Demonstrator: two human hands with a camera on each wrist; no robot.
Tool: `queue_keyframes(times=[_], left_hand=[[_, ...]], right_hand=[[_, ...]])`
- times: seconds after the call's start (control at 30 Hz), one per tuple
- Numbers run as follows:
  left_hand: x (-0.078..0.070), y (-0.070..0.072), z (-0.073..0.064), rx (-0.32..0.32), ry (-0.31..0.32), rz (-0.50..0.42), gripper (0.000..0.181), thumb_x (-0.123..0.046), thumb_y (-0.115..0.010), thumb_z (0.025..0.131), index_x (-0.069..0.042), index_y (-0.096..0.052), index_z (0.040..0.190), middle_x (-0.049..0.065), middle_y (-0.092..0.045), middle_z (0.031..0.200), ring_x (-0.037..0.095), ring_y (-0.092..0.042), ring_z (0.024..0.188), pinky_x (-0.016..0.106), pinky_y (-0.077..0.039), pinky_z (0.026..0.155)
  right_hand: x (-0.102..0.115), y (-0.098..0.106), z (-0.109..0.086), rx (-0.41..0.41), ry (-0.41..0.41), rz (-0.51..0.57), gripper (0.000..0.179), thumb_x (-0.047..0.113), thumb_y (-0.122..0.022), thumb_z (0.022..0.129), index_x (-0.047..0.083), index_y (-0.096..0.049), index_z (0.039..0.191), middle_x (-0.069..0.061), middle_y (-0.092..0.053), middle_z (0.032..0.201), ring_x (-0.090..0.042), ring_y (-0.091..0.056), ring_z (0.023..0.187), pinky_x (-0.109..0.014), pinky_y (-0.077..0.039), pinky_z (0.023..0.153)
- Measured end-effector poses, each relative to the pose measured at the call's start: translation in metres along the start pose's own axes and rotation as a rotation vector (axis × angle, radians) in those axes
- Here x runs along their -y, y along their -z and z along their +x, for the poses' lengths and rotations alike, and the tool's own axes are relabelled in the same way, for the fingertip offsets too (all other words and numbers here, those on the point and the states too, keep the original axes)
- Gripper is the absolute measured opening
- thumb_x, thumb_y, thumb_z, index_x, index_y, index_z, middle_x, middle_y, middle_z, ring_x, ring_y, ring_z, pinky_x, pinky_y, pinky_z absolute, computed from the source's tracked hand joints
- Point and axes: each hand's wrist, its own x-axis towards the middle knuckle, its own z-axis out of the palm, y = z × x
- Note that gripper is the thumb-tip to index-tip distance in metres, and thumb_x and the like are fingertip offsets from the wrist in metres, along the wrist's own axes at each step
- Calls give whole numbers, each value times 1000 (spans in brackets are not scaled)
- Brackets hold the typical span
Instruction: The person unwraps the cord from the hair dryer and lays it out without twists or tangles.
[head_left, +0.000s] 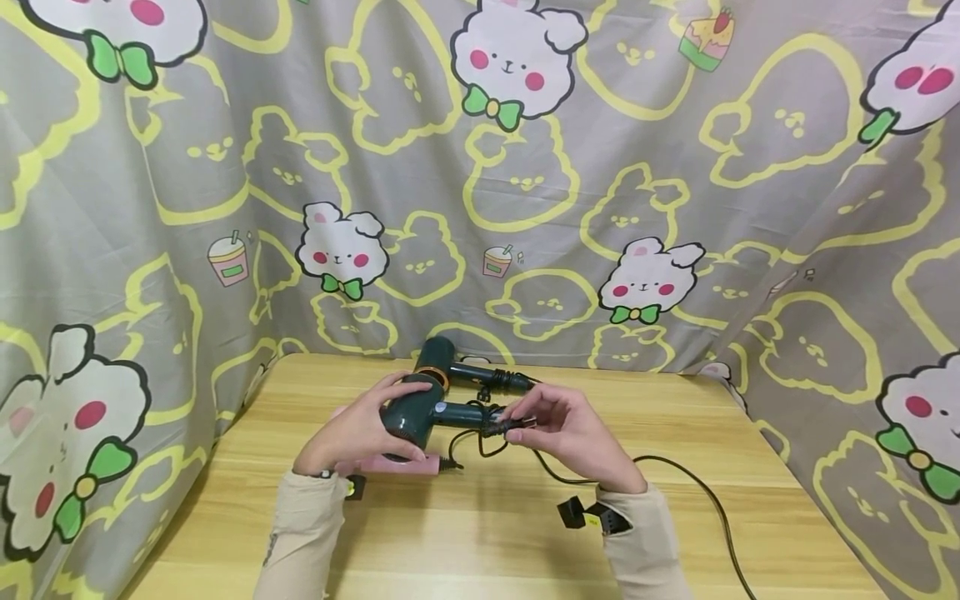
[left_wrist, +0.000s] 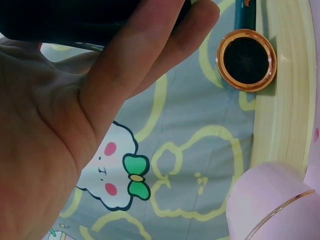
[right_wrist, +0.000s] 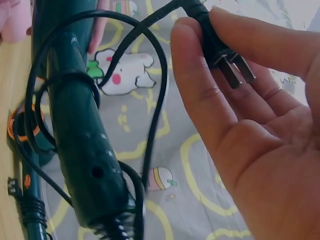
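My left hand [head_left: 358,427] grips the body of a dark green hair dryer [head_left: 408,418], held up over the table with its handle pointing right. In the right wrist view, the black cord [right_wrist: 162,85] loops loosely around that handle [right_wrist: 82,135]. My right hand [head_left: 570,429] pinches the two-pin plug [right_wrist: 214,45] between thumb and fingers, its metal prongs facing the palm. The left wrist view shows only part of the dryer's dark body above my palm.
A second dark green hair dryer [head_left: 441,357] with an orange ring lies behind, its cord wrapped on its handle. A pink hair dryer [head_left: 411,465] lies below my left hand. Black cord [head_left: 705,487] trails across the wooden table [head_left: 480,542] past its front edge. Patterned curtain [head_left: 420,192] surrounds the table.
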Motion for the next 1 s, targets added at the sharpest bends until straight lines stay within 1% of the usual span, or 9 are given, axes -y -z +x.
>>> queue_keyframes(times=[0.13,0.3,0.4,0.5,0.63,0.77,0.83,0.9,1.0], left_hand=[[1,2,0,-21,26,-3,96,-45,-100,61,-49,-53,145,6,-24,170,42,-55,130,44,-54,92],[3,4,1,-40,20,-64,96,-43,-100,61,-46,-54,146,9,-18,173,46,-49,135,45,-53,95],[4,5,0,-60,2,-73,97,-42,-101,61,-44,-55,146,9,-18,173,47,-48,137,44,-53,95],[5,7,-1,-95,-14,-53,94,-41,-100,62,-44,-55,145,12,-19,172,50,-44,140,48,-52,97],[4,11,-2,-137,-27,-48,92,-37,-100,64,-43,-56,145,13,-20,172,53,-39,145,56,-50,101],[4,15,-4,-156,-28,-47,93,-39,-100,64,-41,-56,146,14,-20,172,53,-38,145,59,-48,102],[4,16,-5,-161,-28,-51,94,-40,-100,63,-40,-56,146,13,-20,172,53,-38,145,60,-48,103],[4,16,-6,-167,-32,-55,94,-40,-100,63,-39,-56,146,13,-20,172,52,-39,145,61,-47,103],[4,17,-6,-177,-42,-65,95,-38,-100,63,-40,-55,147,12,-20,172,49,-45,141,59,-48,102]], right_hand=[[-2,-5,1,81,15,25,15,4,-78,90,2,-66,98,-22,-76,113,-21,-77,97,-31,-61,80],[-4,-10,3,189,23,18,15,3,-80,88,2,-68,96,-23,-76,109,-19,-77,95,-31,-61,75],[-5,-13,4,269,-5,16,14,4,-80,88,3,-70,97,-20,-76,107,-17,-76,95,-34,-62,78],[-8,-15,4,366,-31,29,13,4,-79,88,3,-71,99,-18,-77,106,-16,-76,96,-37,-62,83],[-15,-17,6,501,-61,32,15,5,-80,88,2,-71,99,-18,-77,106,-14,-76,93,-34,-62,83],[-30,-16,7,612,-112,15,16,3,-81,86,-1,-70,96,-22,-77,102,-9,-76,89,-30,-62,81],[-38,-16,9,635,-138,-10,15,-1,-81,84,-2,-70,95,-23,-77,99,-7,-76,87,-29,-62,80],[-46,-15,10,633,-169,-51,15,-5,-80,83,-2,-70,94,-22,-78,97,-6,-76,84,-27,-61,79],[-52,-14,12,574,-214,-128,15,-8,-80,82,0,-71,92,-17,-79,95,-8,-76,81,-25,-61,77]])
